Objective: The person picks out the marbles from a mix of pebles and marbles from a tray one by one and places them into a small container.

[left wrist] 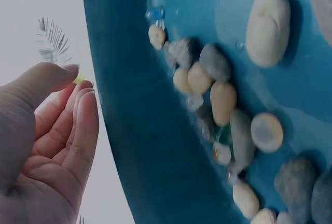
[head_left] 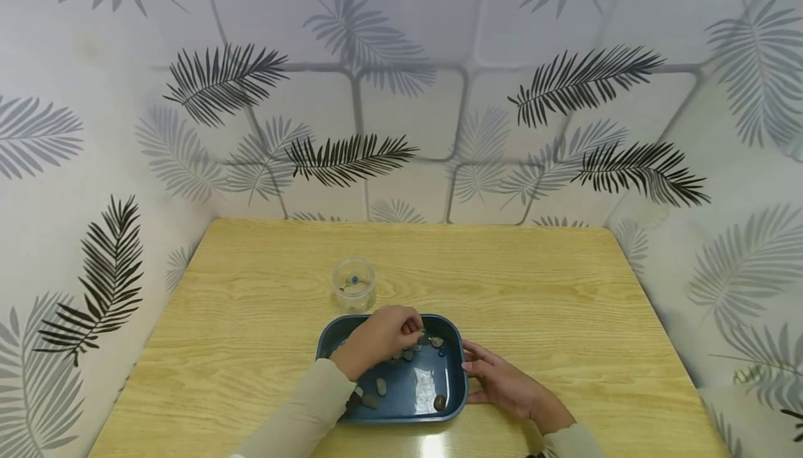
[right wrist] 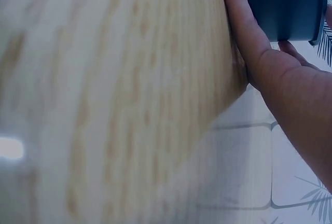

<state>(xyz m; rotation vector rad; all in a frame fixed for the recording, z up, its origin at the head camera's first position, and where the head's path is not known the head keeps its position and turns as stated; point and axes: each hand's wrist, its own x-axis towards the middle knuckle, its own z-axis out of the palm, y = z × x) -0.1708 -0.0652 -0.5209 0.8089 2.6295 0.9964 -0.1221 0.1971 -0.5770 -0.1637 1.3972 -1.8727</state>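
Note:
My left hand [head_left: 387,332] is raised over the blue tray [head_left: 401,417]. Between thumb and fingertips it pinches a small yellow-green bead [left wrist: 79,78], mostly hidden by the fingers. Pebbles lie on the tray's floor, among them a whitish oval pebble [left wrist: 268,28] and a brown pebble [head_left: 440,402]. Small glassy pieces sit between them, such as a blue bead [left wrist: 154,14]. Against the tray's right outer wall, my right hand [head_left: 502,383] rests with its fingers extended, one finger running along the wall's lower edge in the right wrist view.
Just behind the tray stands a clear round container [head_left: 355,299] with a few small pieces inside, including a blue bead [head_left: 355,279]. Both stand on a wooden table [head_left: 533,284]. Leaf-patterned cloth walls [head_left: 439,116] rise at its back and sides.

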